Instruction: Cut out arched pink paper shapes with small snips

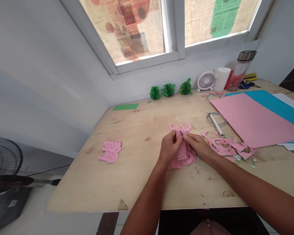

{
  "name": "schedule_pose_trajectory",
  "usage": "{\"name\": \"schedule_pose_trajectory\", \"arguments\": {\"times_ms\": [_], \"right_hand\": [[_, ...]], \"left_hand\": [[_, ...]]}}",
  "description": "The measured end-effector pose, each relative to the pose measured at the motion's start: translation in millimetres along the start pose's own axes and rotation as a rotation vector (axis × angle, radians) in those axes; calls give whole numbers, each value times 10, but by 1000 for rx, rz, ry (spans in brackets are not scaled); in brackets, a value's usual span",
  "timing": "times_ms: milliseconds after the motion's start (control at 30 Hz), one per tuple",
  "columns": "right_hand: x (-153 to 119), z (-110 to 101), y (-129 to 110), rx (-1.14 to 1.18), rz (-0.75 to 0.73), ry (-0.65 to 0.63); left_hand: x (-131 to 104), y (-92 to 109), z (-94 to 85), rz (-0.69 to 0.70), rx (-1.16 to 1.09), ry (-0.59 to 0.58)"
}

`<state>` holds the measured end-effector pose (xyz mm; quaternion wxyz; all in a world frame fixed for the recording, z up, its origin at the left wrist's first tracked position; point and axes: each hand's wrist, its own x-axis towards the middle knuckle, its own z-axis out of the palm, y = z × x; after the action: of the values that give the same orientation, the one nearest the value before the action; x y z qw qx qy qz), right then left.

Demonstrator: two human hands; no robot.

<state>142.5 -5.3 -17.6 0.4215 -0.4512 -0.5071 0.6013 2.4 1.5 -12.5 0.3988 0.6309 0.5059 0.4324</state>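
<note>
Both hands meet over a pile of pink paper cut-outs (182,156) on the wooden table. My left hand (171,145) pinches pink paper from the left side, thumb towards the middle. From the right, my right hand (197,145) has its thumb and fingers closed on the same paper. Curved pink pieces (180,126) stick out just beyond the fingertips. Where the fingers press together, the exact edge of the paper is hidden. A separate stack of pink cut-outs (110,151) lies on the left of the table.
Pink scraps (231,145) and a white pen (216,124) lie right of my hands. Large pink sheets (254,120) cover blue ones. Behind stand green paper figures (168,90), a small fan (206,81) and a glass bottle (241,71). A green strip (125,107) lies back left.
</note>
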Motion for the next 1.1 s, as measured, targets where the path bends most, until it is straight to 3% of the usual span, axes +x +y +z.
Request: {"name": "schedule_pose_trajectory", "arguments": {"times_ms": [1100], "right_hand": [[5,-6,11,-4,0,1]], "left_hand": [[-7,15,1,-28,-33,0]]}}
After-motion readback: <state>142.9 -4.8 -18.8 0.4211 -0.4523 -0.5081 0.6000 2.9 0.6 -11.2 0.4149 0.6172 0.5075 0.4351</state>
